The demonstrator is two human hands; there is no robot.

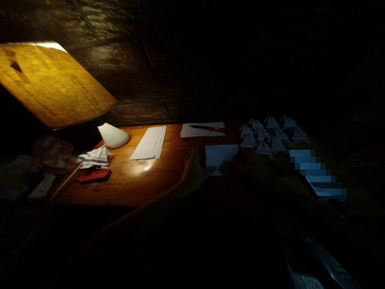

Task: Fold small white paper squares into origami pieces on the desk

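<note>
Between my two hands is a square white sheet of paper [221,154] with faint diagonal crease lines, above the wooden table. My left hand [195,166] grips its left edge, thumb at the lower corner and fingers raised alongside. Deep shadow covers my right hand [248,163], whose fingers are closed on the paper's lower right part. Just beyond the right hand stand several folded white paper shapes [261,134], grouped close together. Behind the held sheet lies a stack of paper [186,130], and a knife [207,128] with a dark blade and red handle rests across it.
Long paper strips [148,142] lie left of centre on the table [168,172]. A lit lamp with a yellow shade [57,86] and white base [113,135] leans at left, near crumpled paper [96,157] and a red object [94,175]. A bright, pixelated screen [315,170] is at right.
</note>
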